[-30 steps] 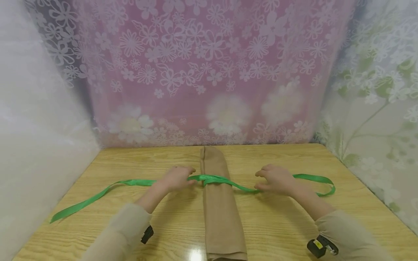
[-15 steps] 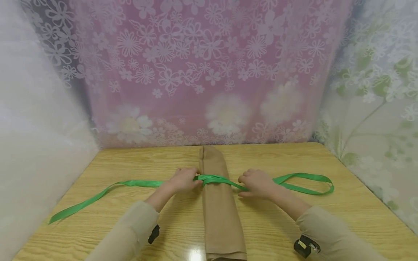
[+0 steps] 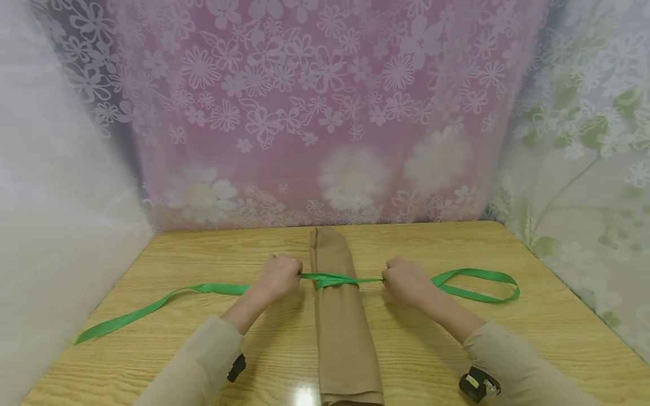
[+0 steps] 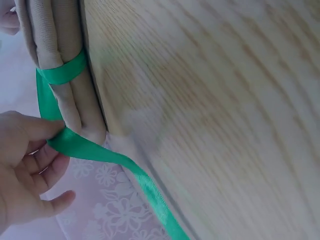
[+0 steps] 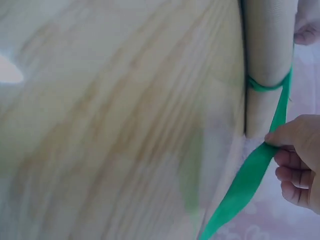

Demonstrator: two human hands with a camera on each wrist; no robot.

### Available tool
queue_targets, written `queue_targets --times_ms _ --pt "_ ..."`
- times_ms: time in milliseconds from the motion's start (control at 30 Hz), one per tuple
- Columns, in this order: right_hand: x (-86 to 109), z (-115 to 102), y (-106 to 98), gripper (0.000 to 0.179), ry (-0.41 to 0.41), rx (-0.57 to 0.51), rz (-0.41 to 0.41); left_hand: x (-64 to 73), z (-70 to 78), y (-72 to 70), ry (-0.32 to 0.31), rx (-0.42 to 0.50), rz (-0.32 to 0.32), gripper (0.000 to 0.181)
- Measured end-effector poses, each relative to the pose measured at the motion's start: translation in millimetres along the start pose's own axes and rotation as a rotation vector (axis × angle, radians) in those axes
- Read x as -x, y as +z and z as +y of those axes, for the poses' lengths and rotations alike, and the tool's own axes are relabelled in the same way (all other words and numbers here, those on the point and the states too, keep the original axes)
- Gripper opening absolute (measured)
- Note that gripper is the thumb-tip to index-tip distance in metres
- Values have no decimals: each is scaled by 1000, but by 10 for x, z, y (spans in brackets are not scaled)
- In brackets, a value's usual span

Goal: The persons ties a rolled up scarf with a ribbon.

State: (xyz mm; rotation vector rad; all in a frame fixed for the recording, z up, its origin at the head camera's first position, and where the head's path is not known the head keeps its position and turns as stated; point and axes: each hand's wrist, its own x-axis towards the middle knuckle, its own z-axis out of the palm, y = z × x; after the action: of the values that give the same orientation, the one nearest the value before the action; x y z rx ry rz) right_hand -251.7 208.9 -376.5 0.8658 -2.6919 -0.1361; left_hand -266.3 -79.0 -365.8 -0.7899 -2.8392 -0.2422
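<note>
A folded brown cloth (image 3: 345, 338) lies lengthwise down the middle of the table. Around it runs a green ribbon (image 3: 332, 280), crossed over itself on top of the cloth. To the left of the cloth my left hand (image 3: 281, 275) pinches one side of the ribbon between thumb and finger, as the left wrist view shows with the hand (image 4: 30, 165) close up. On the other side my right hand (image 3: 406, 280) pinches the opposite length, which stretches straight from the crossing; the right wrist view shows this hand (image 5: 300, 160) too.
The ribbon's left tail trails over the wooden table (image 3: 203, 254) towards its left edge. At the right, the other tail lies in a loop. A pink flowered curtain (image 3: 304, 113) hangs behind the table, with pale sheets (image 3: 584, 197) at both sides.
Both hands first moved in towards the cloth and took hold of the ribbon. They have since drawn slightly apart and up, and the ribbon over the cloth has gone from slack to taut.
</note>
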Motion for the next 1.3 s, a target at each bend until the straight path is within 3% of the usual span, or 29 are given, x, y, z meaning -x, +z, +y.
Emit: queue_targets --times_ms 133,300,400,533,700,833,1000,1133,1300 --pt "16 64 -54 11 63 6 22 35 7 -33 14 -117 61 24" --pt "37 87 -121 38 164 -30 37 72 27 -64 -3 -225 86 36" --pt "52 98 -140 48 190 -36 55 86 40 -64 -7 -297 98 44" --pt "64 114 -153 49 217 -51 82 88 60 -53 -17 -346 123 48" --pt "59 137 -138 38 250 -123 94 93 96 -59 -75 -285 165 47" --pt "66 155 -138 19 319 -304 55 109 122 -68 -111 -247 212 47" --pt "64 163 -164 21 388 -535 53 117 115 -57 -110 -194 323 48" --pt "50 174 -188 20 424 -670 106 93 99 -48 -116 -83 394 44" --pt "36 179 -201 23 478 -848 186 58 94 -39 -154 116 411 14"
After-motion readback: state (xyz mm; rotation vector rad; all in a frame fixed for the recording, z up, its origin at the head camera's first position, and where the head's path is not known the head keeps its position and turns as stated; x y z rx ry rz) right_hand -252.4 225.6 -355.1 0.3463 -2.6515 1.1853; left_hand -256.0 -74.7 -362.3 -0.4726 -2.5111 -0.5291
